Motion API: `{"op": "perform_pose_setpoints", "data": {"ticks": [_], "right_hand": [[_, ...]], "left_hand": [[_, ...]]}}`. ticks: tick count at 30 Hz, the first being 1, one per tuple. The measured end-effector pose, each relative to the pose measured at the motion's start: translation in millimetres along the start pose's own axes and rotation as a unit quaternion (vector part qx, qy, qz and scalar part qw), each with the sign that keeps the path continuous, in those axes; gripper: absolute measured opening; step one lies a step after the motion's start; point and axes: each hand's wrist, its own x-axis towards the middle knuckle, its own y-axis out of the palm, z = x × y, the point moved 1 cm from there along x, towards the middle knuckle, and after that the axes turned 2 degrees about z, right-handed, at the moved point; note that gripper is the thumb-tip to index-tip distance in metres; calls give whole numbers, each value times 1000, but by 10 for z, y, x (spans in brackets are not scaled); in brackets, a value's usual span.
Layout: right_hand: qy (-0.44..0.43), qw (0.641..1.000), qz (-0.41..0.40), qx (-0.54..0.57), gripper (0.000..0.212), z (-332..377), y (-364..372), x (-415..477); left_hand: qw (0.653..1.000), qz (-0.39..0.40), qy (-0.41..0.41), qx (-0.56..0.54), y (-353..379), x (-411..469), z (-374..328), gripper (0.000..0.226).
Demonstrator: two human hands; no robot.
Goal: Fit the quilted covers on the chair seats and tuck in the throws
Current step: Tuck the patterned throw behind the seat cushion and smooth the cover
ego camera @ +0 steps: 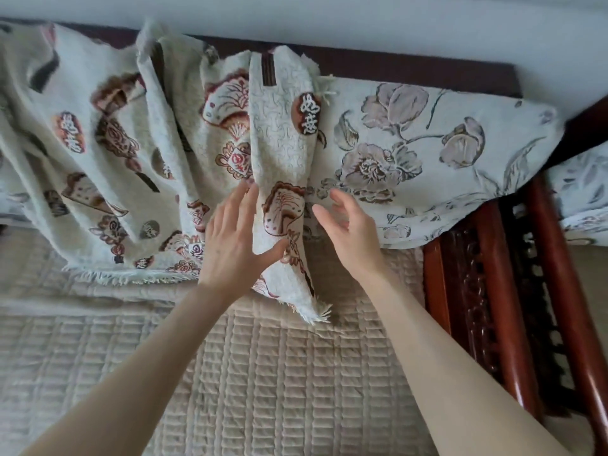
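Note:
A cream throw (131,153) with brown fan motifs and a fringed hem hangs bunched over the chair back. One long fold of it (283,149) drops onto the seat. My left hand (235,238) lies flat against the left side of that fold, fingers spread, thumb pressing its lower part. My right hand (348,225) hovers open just right of the fold, fingers curved, holding nothing. A second throw with grey and pink flowers (427,153) drapes over the back to the right. A beige quilted cover (269,373) lies spread over the seat below.
The dark wooden top rail (411,69) runs along a pale wall. A carved red-brown armrest (493,307) stands at the seat's right edge. Beyond it, another flowered cloth (582,189) covers a neighbouring seat.

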Motion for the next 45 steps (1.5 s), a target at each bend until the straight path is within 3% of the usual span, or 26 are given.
{"op": "perform_pose_setpoints", "data": {"ticks": [9, 14, 22, 25, 28, 33, 37, 40, 45], "right_hand": [[-31, 998, -40, -21, 56, 734, -18, 373], [-46, 997, -62, -3, 38, 1088, 8, 642], [5, 997, -56, 56, 29, 1337, 42, 929], [22, 997, -44, 51, 20, 1348, 3, 945], [29, 991, -48, 120, 19, 1323, -67, 907], [84, 967, -136, 198, 11, 1231, -437, 808], [138, 933, -205, 264, 25, 1007, -880, 743], [175, 916, -146, 329, 12, 960, -1000, 687], [286, 895, 4, 342, 50, 948, -1111, 792]], "left_hand": [[1000, -16, 6, -20, -488, 795, 155, 91], [998, -18, 43, 29, -696, 1327, 193, 89], [995, 82, 3, 61, -804, 1679, 185, 86], [993, 111, -8, 50, -808, 1603, 194, 98], [990, 136, -28, 29, -826, 1551, 184, 105], [989, 134, -49, 31, -888, 1513, 109, 102], [988, 137, -55, 36, -928, 1462, 67, 100], [983, 163, -49, 72, -893, 1452, -23, 105], [975, 138, -21, 172, -829, 1527, -244, 91]]}}
